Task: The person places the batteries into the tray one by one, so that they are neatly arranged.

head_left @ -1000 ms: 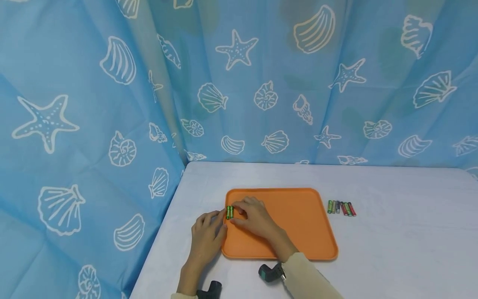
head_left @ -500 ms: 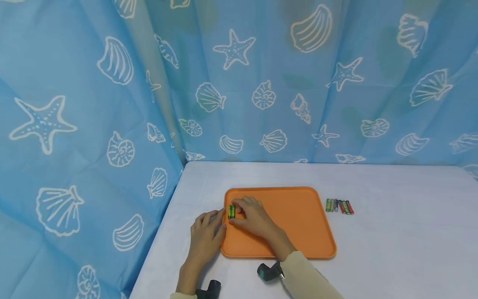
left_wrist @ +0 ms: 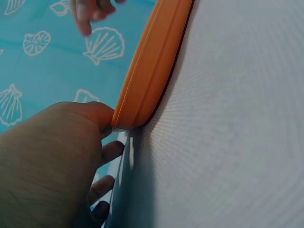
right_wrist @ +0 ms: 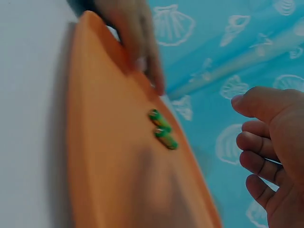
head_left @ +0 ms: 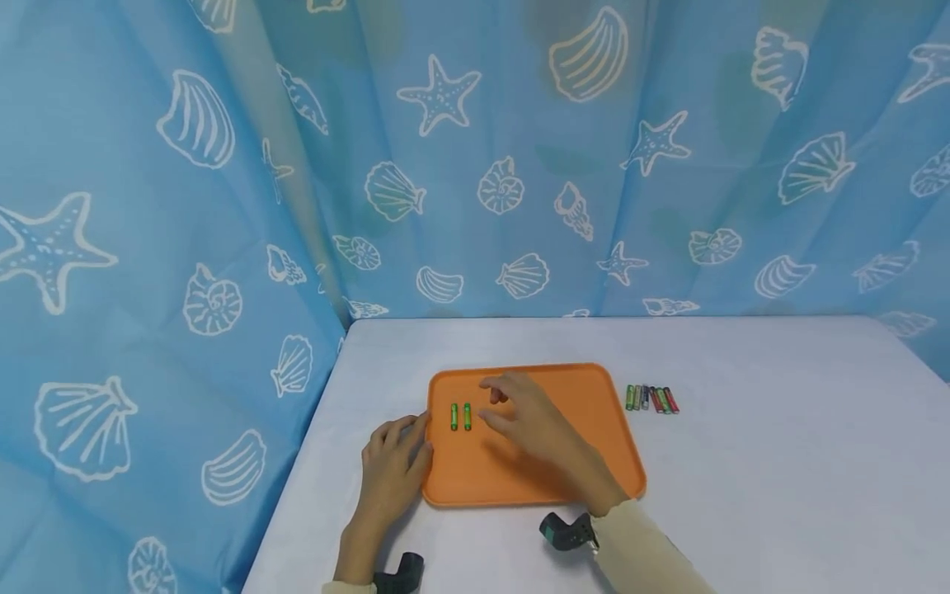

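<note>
Two green batteries, the left one point(head_left: 454, 417) and the right one point(head_left: 467, 417), lie upright in the head view with a small gap between them, on the left part of the orange tray point(head_left: 549, 478). My left hand point(head_left: 393, 470) rests at the tray's left side. In the left wrist view its thumb point(left_wrist: 97, 112) touches the tray's rim, the other fingers loosely spread below. Above the tray, just right of the batteries, hovers my right hand point(head_left: 538, 421). Its thumb and fingers are apart, with nothing between them in the right wrist view.
To the right of the tray, a row of several batteries point(head_left: 630, 397) in green, grey and red lies on the white tablecloth point(head_left: 779, 462). Behind and to the left hangs a blue curtain point(head_left: 460, 206) with shell patterns. Each wrist wears a black device point(head_left: 567, 532).
My right hand has let go of the right battery and moved up and to the right. A wider gap now separates the two batteries. My left hand stays at the tray's edge.
</note>
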